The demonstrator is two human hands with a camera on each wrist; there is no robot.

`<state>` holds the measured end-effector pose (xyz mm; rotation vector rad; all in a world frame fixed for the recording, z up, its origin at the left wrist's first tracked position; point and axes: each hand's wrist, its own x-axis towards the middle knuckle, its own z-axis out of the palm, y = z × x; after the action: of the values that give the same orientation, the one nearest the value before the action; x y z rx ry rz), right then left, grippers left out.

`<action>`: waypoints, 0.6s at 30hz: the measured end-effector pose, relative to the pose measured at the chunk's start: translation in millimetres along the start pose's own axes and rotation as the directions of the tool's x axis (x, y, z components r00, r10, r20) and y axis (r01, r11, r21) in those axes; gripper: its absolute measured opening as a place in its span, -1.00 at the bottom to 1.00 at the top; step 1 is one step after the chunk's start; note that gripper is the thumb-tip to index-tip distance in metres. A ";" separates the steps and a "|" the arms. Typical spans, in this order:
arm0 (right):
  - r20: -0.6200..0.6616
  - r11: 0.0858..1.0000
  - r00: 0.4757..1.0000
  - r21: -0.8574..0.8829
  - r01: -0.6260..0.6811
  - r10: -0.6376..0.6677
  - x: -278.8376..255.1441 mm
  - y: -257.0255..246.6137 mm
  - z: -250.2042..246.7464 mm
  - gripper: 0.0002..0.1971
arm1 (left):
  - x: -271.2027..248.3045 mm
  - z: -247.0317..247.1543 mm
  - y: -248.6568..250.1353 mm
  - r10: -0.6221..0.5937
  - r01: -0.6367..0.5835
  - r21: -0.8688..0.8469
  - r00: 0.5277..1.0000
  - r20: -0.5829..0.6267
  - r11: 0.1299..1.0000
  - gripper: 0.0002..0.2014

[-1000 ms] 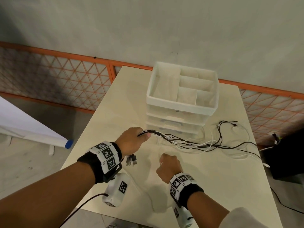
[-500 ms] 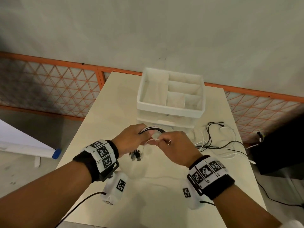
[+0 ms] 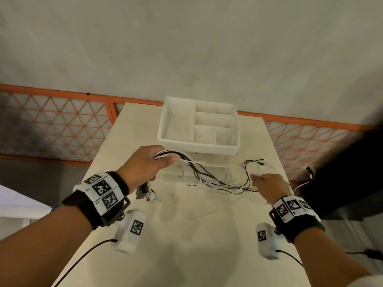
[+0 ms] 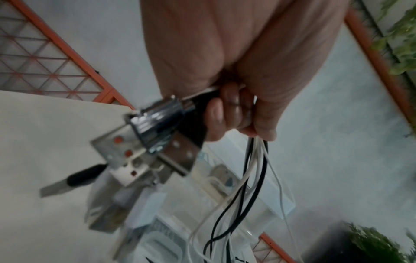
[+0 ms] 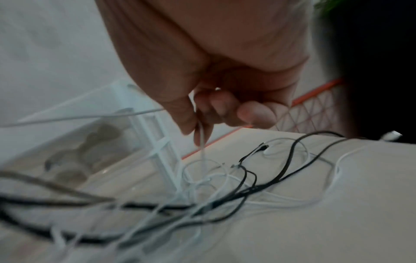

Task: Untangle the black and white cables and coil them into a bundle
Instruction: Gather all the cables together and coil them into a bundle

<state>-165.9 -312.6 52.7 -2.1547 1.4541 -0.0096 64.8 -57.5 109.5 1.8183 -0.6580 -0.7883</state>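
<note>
- Head view: a pale table (image 3: 207, 235) stands against a grey wall with an orange mesh fence (image 3: 62, 125) behind it. A white drawer organiser (image 3: 198, 146) sits just beyond the hands. The left hand (image 3: 143, 166) is fisted round a bunch of black and white cables (image 3: 207, 177), whose plugs (image 3: 145, 193) dangle below the fist. The strands sag rightward to the right hand (image 3: 267, 183), which is held well apart from the left one; loose ends lie on the table beyond it.
- Left wrist view: the fingers (image 4: 216, 115) curl tightly over the bunch; metal connectors (image 4: 157, 121) stick out one side, and strands (image 4: 252, 178) hang from the other.
- Right wrist view: thumb and forefinger pinch a single white cable (image 5: 202, 142) above the tangle (image 5: 225, 192) on the table.
</note>
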 end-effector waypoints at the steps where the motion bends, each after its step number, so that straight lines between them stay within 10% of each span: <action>1: -0.060 0.994 0.998 0.105 -0.014 0.020 1.9 -0.7 -4.4 -0.63 | 0.6 -0.5 -0.8 -0.010 0.010 0.041 1.000 -0.010 0.999 -0.72; 4: -0.221 0.897 0.975 0.428 0.113 -0.017 -1.5 -20.9 -30.1 -0.74 | 0.7 4.0 -5.3 -0.053 0.062 0.192 0.997 -0.054 0.979 -0.65; 10: -0.425 0.800 0.882 0.449 0.399 -0.202 -4.9 -52.4 -69.0 -0.81 | -1.1 8.7 -7.5 -0.106 0.121 0.138 0.988 -0.109 0.983 -0.60; 18: 0.075 0.983 0.989 0.146 0.113 -0.125 11.9 18.6 20.0 -0.80 | -10.4 -1.1 -5.9 -0.031 0.029 0.122 0.999 0.016 0.992 -0.74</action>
<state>-171.0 -319.5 24.2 -2.0973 1.2385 -0.0630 59.4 -47.1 106.6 1.9374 -0.7056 -0.8000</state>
